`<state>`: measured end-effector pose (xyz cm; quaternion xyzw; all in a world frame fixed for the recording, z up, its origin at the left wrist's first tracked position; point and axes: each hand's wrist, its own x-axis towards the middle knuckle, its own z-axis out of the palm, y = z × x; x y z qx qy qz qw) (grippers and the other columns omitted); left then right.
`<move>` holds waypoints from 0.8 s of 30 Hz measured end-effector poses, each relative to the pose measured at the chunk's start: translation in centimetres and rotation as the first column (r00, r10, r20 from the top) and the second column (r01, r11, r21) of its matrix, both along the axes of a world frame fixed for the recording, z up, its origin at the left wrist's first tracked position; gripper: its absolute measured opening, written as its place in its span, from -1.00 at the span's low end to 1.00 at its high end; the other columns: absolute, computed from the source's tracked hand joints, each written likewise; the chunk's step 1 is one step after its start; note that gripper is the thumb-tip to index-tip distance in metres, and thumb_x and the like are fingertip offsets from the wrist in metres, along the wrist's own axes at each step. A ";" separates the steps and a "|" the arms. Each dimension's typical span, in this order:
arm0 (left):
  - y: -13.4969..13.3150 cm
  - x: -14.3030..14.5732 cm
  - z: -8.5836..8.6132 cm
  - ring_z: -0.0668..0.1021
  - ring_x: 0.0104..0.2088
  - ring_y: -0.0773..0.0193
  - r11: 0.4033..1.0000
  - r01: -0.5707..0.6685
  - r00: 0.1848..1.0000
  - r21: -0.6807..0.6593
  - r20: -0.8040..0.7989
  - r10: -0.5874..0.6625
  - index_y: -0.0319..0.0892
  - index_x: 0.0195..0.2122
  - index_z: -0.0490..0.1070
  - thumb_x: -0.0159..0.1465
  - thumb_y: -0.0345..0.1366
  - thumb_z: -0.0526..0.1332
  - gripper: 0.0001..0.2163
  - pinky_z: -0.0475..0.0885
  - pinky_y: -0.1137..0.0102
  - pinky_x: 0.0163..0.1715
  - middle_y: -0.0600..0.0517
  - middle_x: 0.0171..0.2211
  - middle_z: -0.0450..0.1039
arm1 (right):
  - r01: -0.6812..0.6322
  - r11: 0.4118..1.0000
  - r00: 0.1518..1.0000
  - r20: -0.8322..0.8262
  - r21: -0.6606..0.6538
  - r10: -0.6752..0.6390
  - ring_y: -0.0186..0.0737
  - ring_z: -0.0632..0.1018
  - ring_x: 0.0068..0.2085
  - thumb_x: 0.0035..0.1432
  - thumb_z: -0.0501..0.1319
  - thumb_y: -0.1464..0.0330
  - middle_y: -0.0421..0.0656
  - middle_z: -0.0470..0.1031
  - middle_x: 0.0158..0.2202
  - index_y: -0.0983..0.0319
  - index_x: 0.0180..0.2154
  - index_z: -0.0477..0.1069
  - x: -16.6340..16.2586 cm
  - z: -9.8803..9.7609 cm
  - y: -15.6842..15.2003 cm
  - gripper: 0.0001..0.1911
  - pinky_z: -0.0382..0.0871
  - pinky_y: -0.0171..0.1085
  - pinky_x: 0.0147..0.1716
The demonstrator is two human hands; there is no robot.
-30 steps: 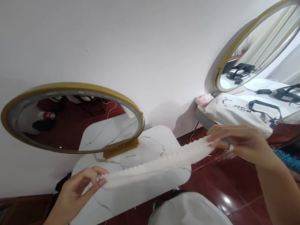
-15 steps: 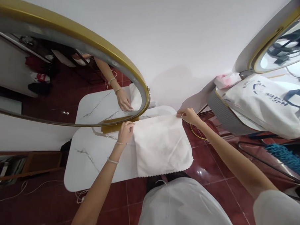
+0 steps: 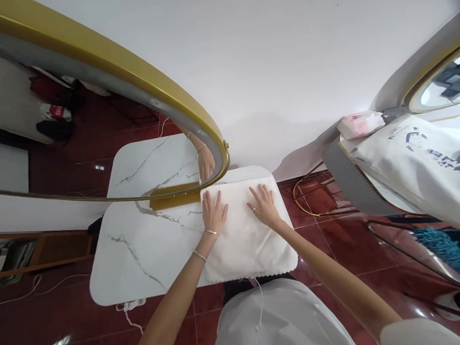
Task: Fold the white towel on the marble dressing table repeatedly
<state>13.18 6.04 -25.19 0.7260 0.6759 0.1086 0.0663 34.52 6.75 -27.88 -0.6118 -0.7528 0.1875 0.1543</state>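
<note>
A white cloth [image 3: 244, 243] with scalloped edges lies spread over the right end of a white marble-patterned table [image 3: 142, 247]. Its near edge reaches the table's front, close to my lap. My left hand [image 3: 213, 214] rests flat on the cloth's left part, fingers spread, a bracelet at the wrist. Flat on the upper right part of the cloth is my right hand [image 3: 265, 205], its fingers also apart. Some wrinkles show in the cloth's lower right area. Neither hand grips anything.
A gold-framed mirror [image 3: 161, 84] on a gold base [image 3: 175, 196] stands over the table's back left. To the right, a grey ribbed table [image 3: 354, 182] bears a tissue pack [image 3: 361, 124] and a white printed bag [image 3: 423, 159]. A blue fluffy thing [image 3: 447, 252] lies at far right.
Both hands have let go of the cloth's far corners and now lie flat on it, nearer to me. The right hand moved left and inward. The view has shifted slightly.
</note>
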 end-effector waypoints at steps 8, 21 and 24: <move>5.1 0.8 -0.2 0.14 0.28 -0.23 0.996 -0.087 0.995 -0.029 -0.058 0.085 -0.13 0.26 0.18 0.29 -0.05 0.08 -0.46 0.07 -0.10 0.20 -0.26 0.26 0.13 | 0.092 0.996 0.990 0.107 0.010 -0.093 0.20 -0.01 0.33 0.31 -0.04 0.08 0.07 0.02 0.31 0.11 0.30 0.05 -2.0 0.1 6.1 -0.40 -0.26 0.30 0.23; 4.3 1.1 -0.8 0.08 0.32 -0.12 0.992 -0.114 0.993 0.051 -0.017 0.115 -0.16 0.25 0.19 0.33 -0.10 0.01 -0.51 -0.01 -0.03 0.27 -0.17 0.30 0.11 | -0.044 0.991 0.984 0.175 0.124 0.021 0.09 -0.15 0.38 0.33 -0.10 0.08 0.06 -0.16 0.39 0.21 0.33 -0.02 -1.8 -0.7 6.4 -0.37 -0.34 0.18 0.27; 1.9 1.2 -0.9 -0.03 0.35 -0.14 0.993 -0.095 0.995 0.074 -0.024 0.097 -0.22 0.25 0.17 0.32 -0.16 0.03 -0.51 -0.03 -0.05 0.28 -0.20 0.35 -0.05 | -0.077 0.983 0.982 0.184 0.169 0.045 0.10 -0.16 0.38 0.33 -0.10 0.06 0.06 -0.18 0.39 0.20 0.34 -0.05 -1.4 -1.1 3.5 -0.35 -0.32 0.19 0.27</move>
